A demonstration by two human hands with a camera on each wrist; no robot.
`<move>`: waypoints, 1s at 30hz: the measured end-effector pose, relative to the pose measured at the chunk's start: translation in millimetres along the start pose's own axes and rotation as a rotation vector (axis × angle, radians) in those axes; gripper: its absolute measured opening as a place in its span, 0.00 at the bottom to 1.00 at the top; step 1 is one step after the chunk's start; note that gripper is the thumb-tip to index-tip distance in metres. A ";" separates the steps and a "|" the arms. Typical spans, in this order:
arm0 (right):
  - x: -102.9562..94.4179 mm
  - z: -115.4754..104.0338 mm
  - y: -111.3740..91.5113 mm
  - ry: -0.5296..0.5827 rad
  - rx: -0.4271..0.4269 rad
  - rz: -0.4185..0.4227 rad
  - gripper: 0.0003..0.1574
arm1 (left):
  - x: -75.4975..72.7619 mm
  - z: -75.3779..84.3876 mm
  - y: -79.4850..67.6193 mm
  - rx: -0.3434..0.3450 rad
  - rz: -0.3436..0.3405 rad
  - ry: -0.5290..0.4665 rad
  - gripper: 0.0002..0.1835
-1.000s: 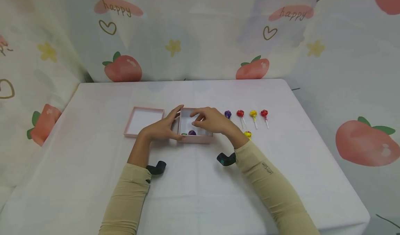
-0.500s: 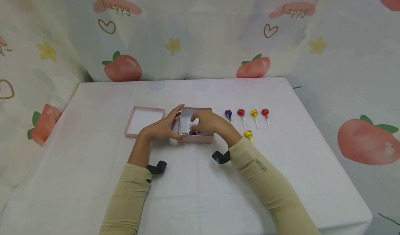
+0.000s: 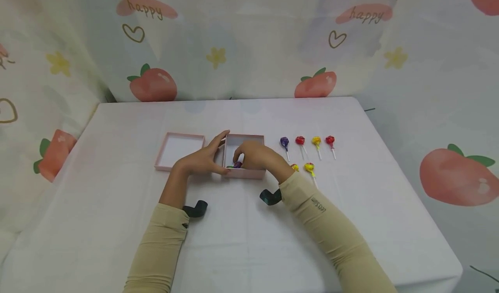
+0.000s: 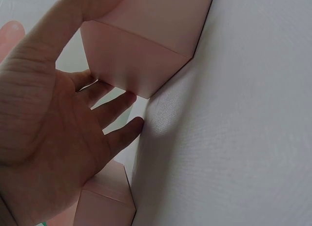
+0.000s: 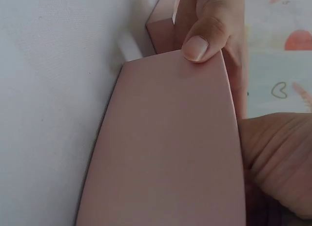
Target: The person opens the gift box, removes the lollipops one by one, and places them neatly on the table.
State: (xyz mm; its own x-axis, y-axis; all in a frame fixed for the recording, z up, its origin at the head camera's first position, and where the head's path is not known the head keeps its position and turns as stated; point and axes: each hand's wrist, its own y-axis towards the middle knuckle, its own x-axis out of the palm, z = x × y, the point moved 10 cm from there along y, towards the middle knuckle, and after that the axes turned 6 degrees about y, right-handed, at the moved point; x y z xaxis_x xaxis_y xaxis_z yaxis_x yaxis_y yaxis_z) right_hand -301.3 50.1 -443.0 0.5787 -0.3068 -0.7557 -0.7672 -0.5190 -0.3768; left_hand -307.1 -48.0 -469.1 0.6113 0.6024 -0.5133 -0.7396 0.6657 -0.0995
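Observation:
My left hand (image 3: 200, 159) holds a pink open-topped box (image 3: 244, 173) by its left side. The thumb lies at the near corner and the fingers stretch along to the far corner; in the left wrist view they touch the box wall (image 4: 136, 60). My right hand (image 3: 255, 154) reaches down inside the box with bent fingers, at a purple-wrapped lollipop (image 3: 237, 165) near the front wall. Its fingertips are mostly hidden, also behind the box in the right wrist view. A bit of green wrapper (image 3: 229, 167) shows beside that lollipop.
A pink box lid (image 3: 180, 152) lies left of the box. To the right, a purple lollipop (image 3: 284, 143), a red lollipop (image 3: 300, 140), a yellow lollipop (image 3: 316, 141) and another red lollipop (image 3: 330, 140) form a row. Nearer lie two yellow lollipops (image 3: 309, 168), one partly behind the right wrist.
My right hand has gone lower and towards the front inside the box, down to the purple lollipop, which has shifted slightly left. The left hand and the box have stayed put.

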 end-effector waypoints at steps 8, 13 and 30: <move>-4.2 2.0 -4.3 0.114 -0.011 0.080 0.14 | 0.2 19.7 -8.3 -0.026 -0.014 -0.021 0.65; -7.9 1.8 -7.1 0.150 -0.032 0.128 0.17 | -2.6 37.3 -15.2 -0.027 -0.019 -0.024 0.64; -33.3 -0.5 -19.5 0.158 -0.116 0.402 0.17 | 1.0 5.3 -2.0 -0.051 -0.012 0.001 0.67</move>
State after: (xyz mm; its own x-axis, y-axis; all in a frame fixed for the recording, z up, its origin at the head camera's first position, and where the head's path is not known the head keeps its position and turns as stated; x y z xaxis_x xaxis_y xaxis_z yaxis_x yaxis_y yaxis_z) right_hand -305.5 70.1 -410.2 0.2825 -0.6158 -0.7355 -0.9091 -0.4166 -0.0004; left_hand -303.5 -46.5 -464.9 0.6198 0.5944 -0.5124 -0.7459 0.6491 -0.1492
